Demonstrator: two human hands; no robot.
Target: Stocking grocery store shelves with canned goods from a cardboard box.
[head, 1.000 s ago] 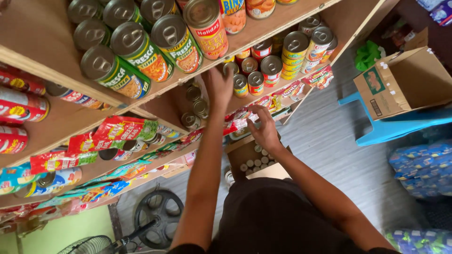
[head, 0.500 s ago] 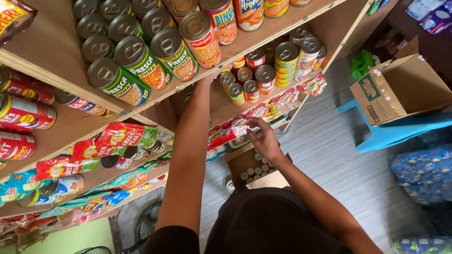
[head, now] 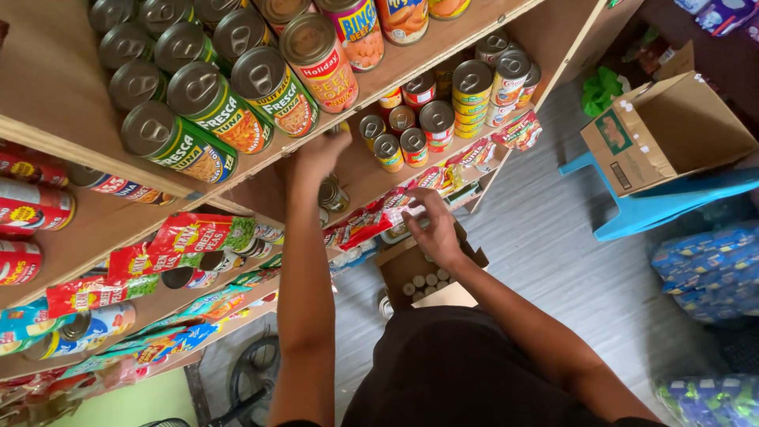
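Observation:
My left hand [head: 320, 154] reaches up under the top shelf, among the small cans [head: 389, 150] on the middle wooden shelf [head: 371, 178]. I see it from the back and its fingers are hidden. My right hand [head: 433, 225] is lower, at that shelf's front edge, with its fingers curled by the hanging red packets [head: 371, 221]. Whether it grips anything is unclear. Large green-labelled cans [head: 209, 103] lie on their sides on the top shelf above my left hand.
An open cardboard box of small cans [head: 423, 281] sits on the floor below my right hand. Another cardboard box [head: 664, 134] rests on a blue stool [head: 672, 202] at right. Blue-wrapped packs [head: 708, 269] lie beside it. Red and green snack packets [head: 198, 237] hang along the lower shelves.
My left arm has pushed further in under the top shelf. My right hand stays at the shelf's front edge. My view has shifted slightly.

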